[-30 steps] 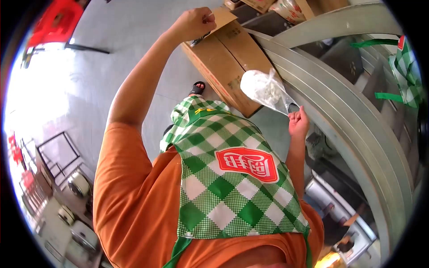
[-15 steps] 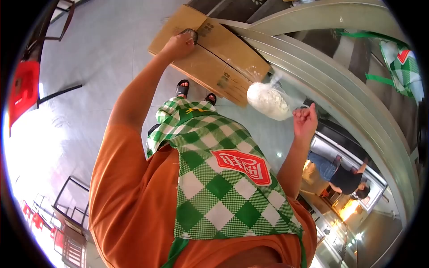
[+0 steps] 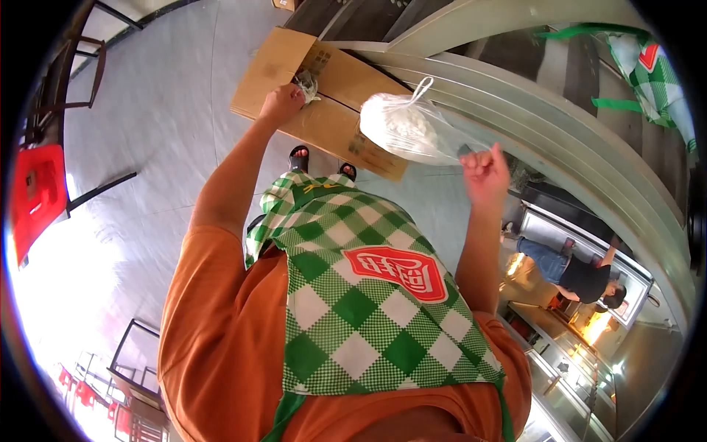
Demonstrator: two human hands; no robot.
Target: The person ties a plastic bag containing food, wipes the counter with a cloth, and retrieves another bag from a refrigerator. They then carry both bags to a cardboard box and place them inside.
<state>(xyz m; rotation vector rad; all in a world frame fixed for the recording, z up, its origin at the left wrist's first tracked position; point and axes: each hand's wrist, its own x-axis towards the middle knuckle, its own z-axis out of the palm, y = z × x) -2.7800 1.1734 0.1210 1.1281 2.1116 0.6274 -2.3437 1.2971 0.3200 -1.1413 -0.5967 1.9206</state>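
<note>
My right hand (image 3: 486,175) is closed on the gathered end of a clear plastic bag (image 3: 401,129) filled with something white and lumpy. The bag stretches out sideways from my fingers, and a loop handle stands up at its far side. My left hand (image 3: 283,105) is closed on a small crumpled clear plastic bag (image 3: 307,86); what is inside it, if anything, I cannot make out. Below both bags lies a brown cardboard box (image 3: 276,62) with printed marks and a seam along its top.
Curved metal rails (image 3: 515,96) run along the right, with a green-checked apron (image 3: 652,88) hanging beyond them. A person (image 3: 582,280) in a dark top stands at the lower right. A red stool (image 3: 37,191) is at the left, with grey floor (image 3: 162,96) beside the box.
The white-filled bag has swung left and upward and is pulled out longer from my right hand. My left hand has moved slightly down and left, and its crumpled plastic shows more.
</note>
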